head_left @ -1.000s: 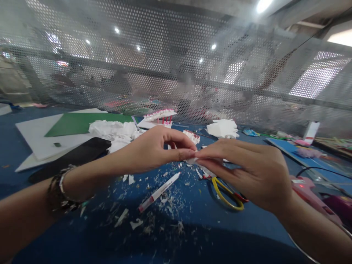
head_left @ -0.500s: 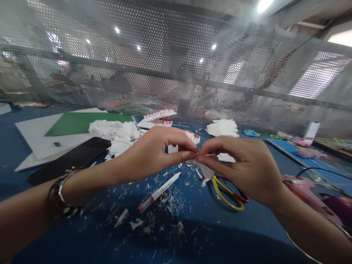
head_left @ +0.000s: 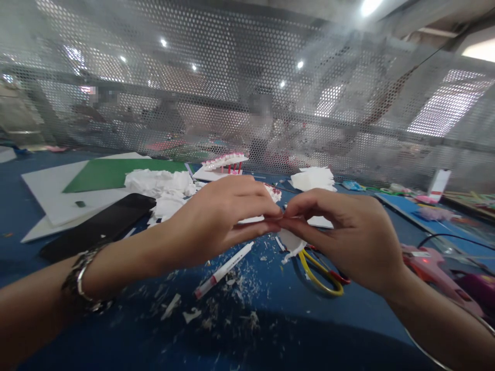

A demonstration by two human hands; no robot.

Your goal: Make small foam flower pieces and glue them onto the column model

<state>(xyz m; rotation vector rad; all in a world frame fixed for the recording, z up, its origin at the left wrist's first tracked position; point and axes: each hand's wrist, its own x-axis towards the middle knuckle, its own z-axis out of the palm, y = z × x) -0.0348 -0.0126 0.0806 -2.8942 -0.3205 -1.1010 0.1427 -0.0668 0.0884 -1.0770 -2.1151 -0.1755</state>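
Note:
Over the middle of the table, my left hand [head_left: 228, 214] and my right hand [head_left: 344, 232] meet fingertip to fingertip. Both pinch a small thin piece of white paper [head_left: 291, 241], which hangs below the fingertips; its upper part is hidden by the fingers. Below and to the right lie scissors with yellow handles [head_left: 323, 281], partly behind my right hand. A white marker with a reddish end [head_left: 224, 270] rests on the table under my left hand.
Paper scraps litter the blue table [head_left: 278, 330]. A black phone [head_left: 100, 224], crumpled white paper [head_left: 160, 185] and a green sheet [head_left: 100, 175] lie left. A small white-and-pink model [head_left: 228, 164] and paper stack [head_left: 313, 179] stand behind; a pink glue gun [head_left: 436, 273] lies right.
The fingers of my left hand have closed in flatter and moved slightly right against my right fingertips. The paper has turned and now shows lower beneath the right fingers.

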